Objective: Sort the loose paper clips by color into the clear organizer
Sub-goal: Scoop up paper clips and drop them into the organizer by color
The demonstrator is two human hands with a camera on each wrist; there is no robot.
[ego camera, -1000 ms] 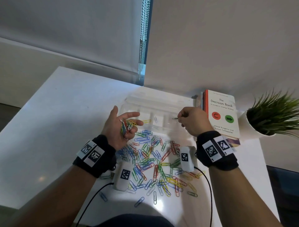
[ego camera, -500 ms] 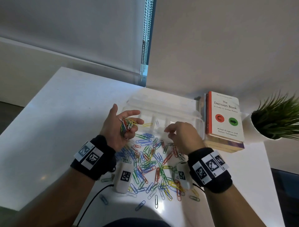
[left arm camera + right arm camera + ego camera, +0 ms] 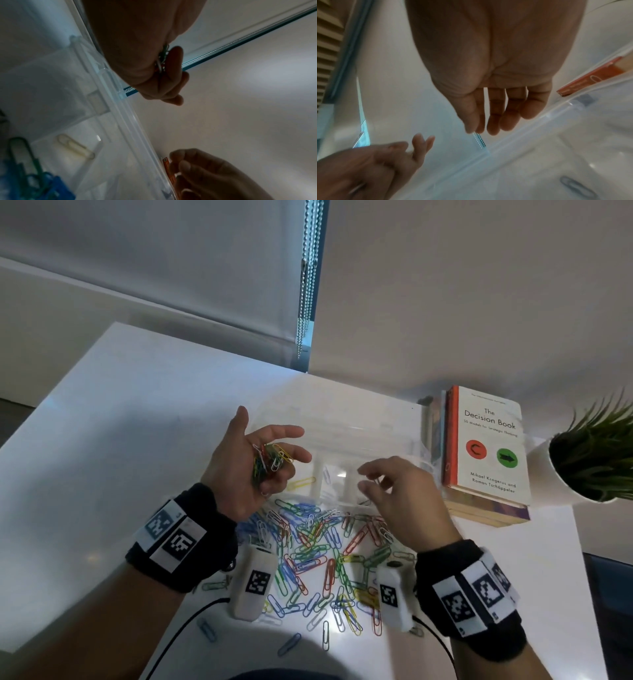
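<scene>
My left hand (image 3: 253, 463) is palm up in front of the clear organizer (image 3: 359, 440), and its curled fingers cup a bunch of mixed-colour paper clips (image 3: 270, 460). My right hand (image 3: 394, 491) hovers over the organizer's front edge with relaxed fingers that hold nothing. A yellow clip (image 3: 301, 483) lies in the left compartment. A white clip (image 3: 75, 146) lies in a compartment in the left wrist view. A heap of loose coloured clips (image 3: 322, 556) covers the white table between my wrists.
A stack of books (image 3: 486, 453) lies right of the organizer, with a potted plant (image 3: 589, 453) beyond it. Two white tagged devices (image 3: 255, 583) with black cables sit by the heap. The table's left edge (image 3: 51, 419) is near.
My right hand has drawn back from the organizer's right side toward the left and its pinch has loosened. The green clip that it held is gone from its fingers. The left hand stays put.
</scene>
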